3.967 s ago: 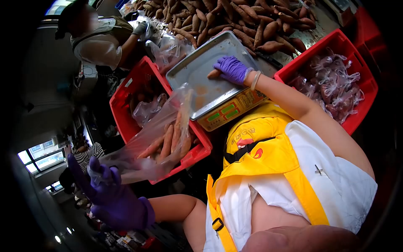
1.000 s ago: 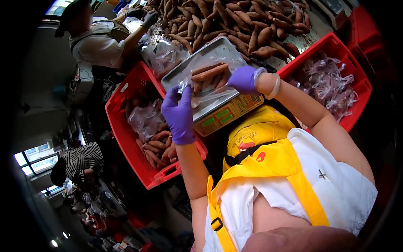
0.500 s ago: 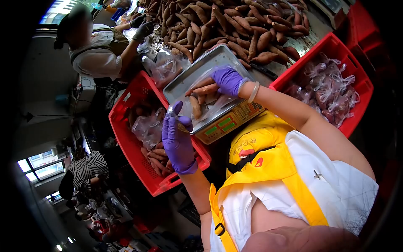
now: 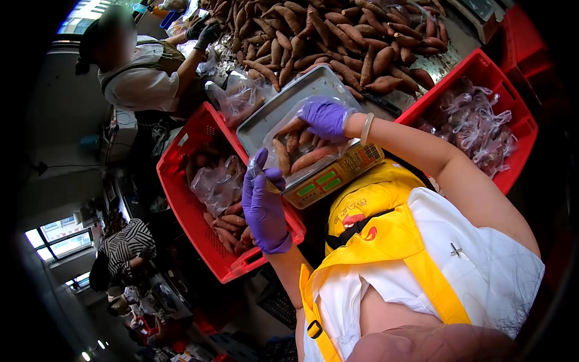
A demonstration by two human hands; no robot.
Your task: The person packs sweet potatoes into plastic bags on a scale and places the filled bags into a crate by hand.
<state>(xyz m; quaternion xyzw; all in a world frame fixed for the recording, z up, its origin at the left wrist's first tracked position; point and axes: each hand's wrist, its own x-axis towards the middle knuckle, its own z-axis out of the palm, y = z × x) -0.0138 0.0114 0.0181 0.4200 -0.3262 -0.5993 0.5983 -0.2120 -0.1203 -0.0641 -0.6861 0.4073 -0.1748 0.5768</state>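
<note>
A clear plastic bag of sweet potatoes lies on the metal tray of a scale, whose green display faces me. My left hand, in a purple glove, pinches the bag's edge at the tray's left corner. My right hand, also gloved in purple, is over the far side of the bag with curled fingers on a sweet potato; the fingertips are partly hidden.
Loose sweet potatoes are heaped beyond the scale. One red crate on the left holds sweet potatoes and plastic; another on the right holds tied bags. A co-worker stands at the upper left, hands by the heap.
The bag came onto the scale after hanging from my left hand over the left crate. Since half a second ago, its sweet potatoes have shifted and spread, and my right hand has moved slightly left.
</note>
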